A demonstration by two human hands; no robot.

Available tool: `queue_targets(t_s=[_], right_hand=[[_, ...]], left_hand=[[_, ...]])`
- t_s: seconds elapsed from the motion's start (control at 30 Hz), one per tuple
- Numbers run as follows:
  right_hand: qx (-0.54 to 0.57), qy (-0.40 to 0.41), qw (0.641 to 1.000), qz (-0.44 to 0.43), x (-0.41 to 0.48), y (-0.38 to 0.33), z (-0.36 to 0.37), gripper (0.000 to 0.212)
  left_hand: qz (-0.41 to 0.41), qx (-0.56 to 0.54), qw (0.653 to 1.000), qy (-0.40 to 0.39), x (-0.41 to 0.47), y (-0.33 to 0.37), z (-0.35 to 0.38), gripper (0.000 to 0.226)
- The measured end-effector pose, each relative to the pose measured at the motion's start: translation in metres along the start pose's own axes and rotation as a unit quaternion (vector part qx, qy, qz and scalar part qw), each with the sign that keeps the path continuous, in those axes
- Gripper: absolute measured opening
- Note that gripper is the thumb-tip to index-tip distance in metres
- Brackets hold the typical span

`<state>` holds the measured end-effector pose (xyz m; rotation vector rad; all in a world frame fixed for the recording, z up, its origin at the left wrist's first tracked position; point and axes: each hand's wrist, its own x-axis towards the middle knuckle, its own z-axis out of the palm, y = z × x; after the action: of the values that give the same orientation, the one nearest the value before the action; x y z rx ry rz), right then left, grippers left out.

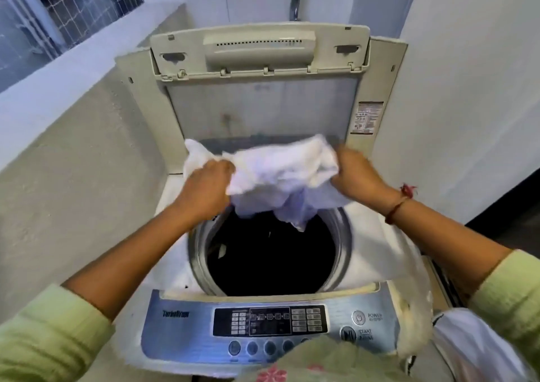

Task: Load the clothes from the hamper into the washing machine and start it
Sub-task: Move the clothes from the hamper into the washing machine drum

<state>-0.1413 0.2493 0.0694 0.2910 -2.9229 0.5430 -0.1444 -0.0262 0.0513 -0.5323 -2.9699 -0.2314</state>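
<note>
Both hands are closed on one bunched white cloth [280, 174], held above the far half of the drum opening. The left hand [209, 184] grips the cloth's left end in a fist, knuckles up, with a white corner sticking out beyond it toward the back left. The right hand [355, 170] clutches the right end, fingers buried in the folds. Between them the cloth sags, and a lavender-tinted tail hangs down over the drum's mouth without clearly touching the rim. A red thread bracelet [399, 205] circles the right wrist, and pale green sleeves [49, 335] cover both forearms near the bottom corners. Below the cloth, the round drum [271, 253] of the top-loading washing machine [181, 270] looks dark inside, with a small pale scrap visible at its left side; what else lies within is too dark to tell. The lid [260, 89] stands raised against the rear wall. Nearest the person, the control panel [268, 321] shows a dark display, a row of round buttons, and power and start buttons at the right. White fabric [464, 340] shows at the lower right edge, beside the machine.
</note>
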Motion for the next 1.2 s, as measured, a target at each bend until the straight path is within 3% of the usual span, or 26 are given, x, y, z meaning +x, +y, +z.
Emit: queue_targets(t_s=[0.03,0.07,0.1,0.13,0.2,0.3,0.37,0.47,0.53,0.57,0.6,0.67,0.73,0.77,0.83,0.9,0.97,1.03,1.1,1.2], right_hand=[[-0.057,-0.146,0.987,-0.014,-0.007,0.003,0.014,0.020],[-0.097,-0.302,0.948,-0.032,-0.016,0.003,0.027,0.013],[-0.107,-0.437,0.892,-0.040,-0.027,0.001,0.042,0.010],[-0.101,-0.533,0.839,-0.041,-0.039,-0.001,0.057,0.011],[-0.092,-0.603,0.791,-0.047,-0.055,0.001,0.090,0.029],[-0.066,-0.575,0.815,-0.035,-0.056,0.002,0.115,0.035],[-0.023,-0.511,0.859,-0.005,-0.048,0.009,0.120,0.033],[0.094,-0.286,0.949,0.091,-0.028,0.029,0.130,0.033],[0.151,-0.122,0.966,0.171,-0.020,0.039,0.139,0.028],[0.173,-0.086,0.963,0.187,-0.019,0.040,0.141,0.029],[0.187,-0.100,0.961,0.179,-0.020,0.041,0.144,0.034],[0.199,-0.253,0.939,0.125,-0.028,0.038,0.150,0.044],[0.203,-0.442,0.868,0.101,-0.043,0.034,0.154,0.040],[0.213,-0.502,0.831,0.111,-0.050,0.033,0.155,0.036],[0.229,-0.520,0.814,0.120,-0.060,0.033,0.152,0.033],[0.237,-0.464,0.845,0.120,-0.062,0.037,0.141,0.032],[0.269,-0.408,0.863,0.129,-0.061,0.042,0.123,0.031],[0.315,-0.352,0.869,0.144,-0.060,0.047,0.100,0.029],[0.355,-0.293,0.876,0.142,-0.062,0.053,0.070,0.028],[0.426,-0.219,0.865,0.151,-0.079,0.072,0.015,0.025]], left_hand=[[-0.004,-0.020,0.986,-0.167,-0.006,-0.004,0.024,0.031],[-0.007,-0.014,0.942,-0.336,-0.014,-0.006,0.047,0.035],[-0.001,0.010,0.890,-0.456,-0.022,-0.007,0.070,0.038],[0.016,0.041,0.849,-0.526,-0.030,-0.006,0.092,0.041],[0.052,0.078,0.813,-0.574,-0.038,0.000,0.128,0.043],[0.066,0.033,0.822,-0.564,-0.032,0.011,0.149,0.043],[0.045,-0.021,0.834,-0.549,-0.021,0.011,0.153,0.041],[-0.022,-0.072,0.889,-0.452,0.002,0.002,0.155,0.037],[-0.093,-0.103,0.930,-0.341,0.015,-0.007,0.166,0.042],[-0.119,-0.102,0.943,-0.293,0.017,-0.009,0.172,0.046],[-0.131,-0.093,0.949,-0.271,0.017,-0.010,0.180,0.051],[-0.102,-0.068,0.947,-0.298,0.010,-0.004,0.197,0.060],[-0.043,-0.048,0.911,-0.408,-0.002,0.010,0.212,0.059],[-0.018,-0.020,0.873,-0.487,-0.010,0.018,0.218,0.055],[0.006,0.028,0.792,-0.610,-0.023,0.034,0.222,0.049],[-0.049,-0.010,0.748,-0.662,-0.028,0.042,0.223,0.042],[-0.093,-0.063,0.768,-0.630,-0.023,0.043,0.219,0.038],[-0.099,-0.100,0.828,-0.543,-0.005,0.040,0.209,0.034],[-0.071,-0.175,0.887,-0.421,0.016,0.044,0.191,0.020],[-0.062,-0.292,0.930,-0.213,0.036,0.087,0.135,0.015]])
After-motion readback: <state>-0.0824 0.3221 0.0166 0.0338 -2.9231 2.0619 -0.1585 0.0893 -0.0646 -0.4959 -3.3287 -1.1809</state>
